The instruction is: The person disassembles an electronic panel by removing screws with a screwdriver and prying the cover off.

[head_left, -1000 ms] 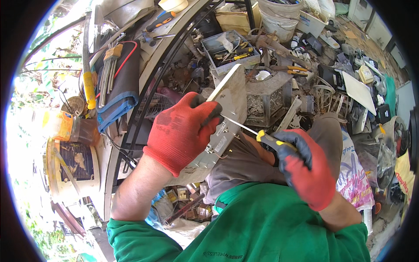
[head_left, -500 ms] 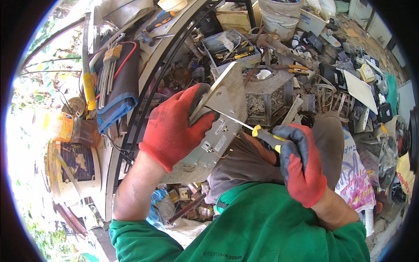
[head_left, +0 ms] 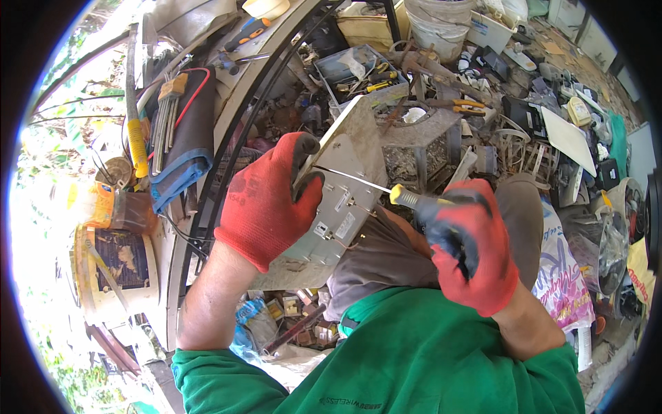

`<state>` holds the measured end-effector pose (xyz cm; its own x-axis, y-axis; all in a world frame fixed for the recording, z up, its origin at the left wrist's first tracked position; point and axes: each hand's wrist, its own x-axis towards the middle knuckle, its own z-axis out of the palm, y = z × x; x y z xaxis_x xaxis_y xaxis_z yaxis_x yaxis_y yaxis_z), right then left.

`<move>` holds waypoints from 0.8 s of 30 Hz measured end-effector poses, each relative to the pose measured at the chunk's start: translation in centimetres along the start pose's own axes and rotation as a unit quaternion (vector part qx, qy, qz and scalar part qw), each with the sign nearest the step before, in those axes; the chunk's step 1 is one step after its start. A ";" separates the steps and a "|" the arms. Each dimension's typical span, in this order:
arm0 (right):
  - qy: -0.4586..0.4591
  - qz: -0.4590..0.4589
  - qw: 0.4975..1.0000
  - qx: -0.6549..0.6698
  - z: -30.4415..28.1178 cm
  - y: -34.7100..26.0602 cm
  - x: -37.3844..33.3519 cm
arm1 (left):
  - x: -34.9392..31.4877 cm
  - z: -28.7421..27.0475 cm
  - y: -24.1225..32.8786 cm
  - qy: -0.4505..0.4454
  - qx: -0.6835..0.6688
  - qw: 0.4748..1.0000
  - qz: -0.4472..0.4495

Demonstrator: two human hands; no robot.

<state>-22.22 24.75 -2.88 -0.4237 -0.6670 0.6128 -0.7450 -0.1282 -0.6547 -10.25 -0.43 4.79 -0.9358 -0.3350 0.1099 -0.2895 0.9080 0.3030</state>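
Observation:
My left hand (head_left: 267, 203), in a red glove with dark palm, is closed on the edge of a flat grey metal panel (head_left: 348, 165). The panel tilts over my lap and carries small pale labels, studs and two short brass-coloured connectors. My right hand (head_left: 476, 248), gloved alike and slightly blurred, grips the yellow-and-grey handle of a screwdriver (head_left: 403, 196). Its thin shaft points left across the panel, and the tip meets the panel's raised edge close to my left thumb. Exactly what the tip touches is too small to make out.
A wooden bench (head_left: 238, 90) on the left bears a rolled dark cloth (head_left: 189, 138) and an orange-handled screwdriver (head_left: 247, 34). Ahead stand a grey tool bin (head_left: 362, 72), orange-handled pliers (head_left: 458, 105) and a white bucket (head_left: 438, 27). Scrap covers the right side beside a plastic bag (head_left: 562, 276).
The screwdriver and its tip have shifted slightly left and up along the panel's edge. My right hand has turned and risen around the handle. My left hand and the panel have moved slightly left.

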 end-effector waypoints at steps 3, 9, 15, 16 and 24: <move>0.009 -0.019 1.000 -0.010 0.5 0.2 0.2 | 0.1 -0.1 0.0 0.000 0.007 1.000 0.001; -0.028 0.085 0.996 -0.011 0.3 -0.3 -0.3 | -0.2 -0.1 0.0 0.000 0.009 1.000 0.000; 0.013 0.038 0.999 0.023 1.1 -0.9 0.3 | 0.1 -0.2 -0.4 0.009 0.025 0.999 0.023; -0.002 0.087 0.995 0.047 0.9 -1.2 0.2 | 0.1 -0.2 -0.5 0.011 0.030 0.999 0.025; 0.012 -0.096 0.994 -0.058 0.4 0.6 1.3 | -0.1 -0.2 -0.6 0.012 0.040 0.998 0.055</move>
<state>-23.00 23.50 -2.64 -0.2789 -0.6207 0.7328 -0.8668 -0.1658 -0.4704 -9.93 -0.95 4.81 -0.9583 -0.2364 0.1606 -0.2007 0.9567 0.2107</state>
